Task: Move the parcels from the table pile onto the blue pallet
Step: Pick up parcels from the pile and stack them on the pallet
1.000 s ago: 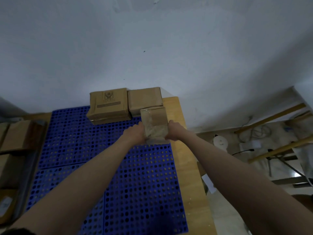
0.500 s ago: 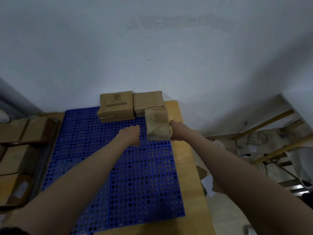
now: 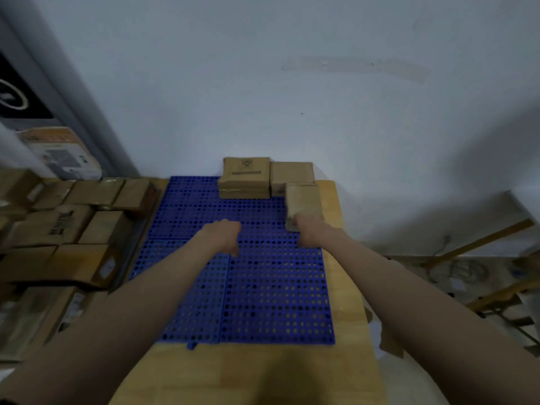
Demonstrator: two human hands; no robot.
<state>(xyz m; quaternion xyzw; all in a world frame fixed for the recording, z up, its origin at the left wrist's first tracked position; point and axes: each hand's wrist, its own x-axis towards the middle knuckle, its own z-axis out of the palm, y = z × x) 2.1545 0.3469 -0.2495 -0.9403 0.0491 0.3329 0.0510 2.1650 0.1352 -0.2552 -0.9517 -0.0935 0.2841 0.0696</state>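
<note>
Both bare forearms reach forward from the lower corners of the view and draw closer together toward the hands. The left hand [image 3: 223, 236] hangs back-up with its fingers loosely curled downward and nothing held in them. The right hand [image 3: 306, 233] reaches slightly farther forward, back toward the camera, its fingers out of sight beyond it.

Pale wall [image 3: 292, 83] beyond fingers. Wooden poles [image 3: 479, 244] and tangled cable [image 3: 464, 270] on floor, well right of fingers. Dark poster [image 3: 17, 95] far upper left. Printed carton [image 3: 61, 153] beneath poster.
</note>
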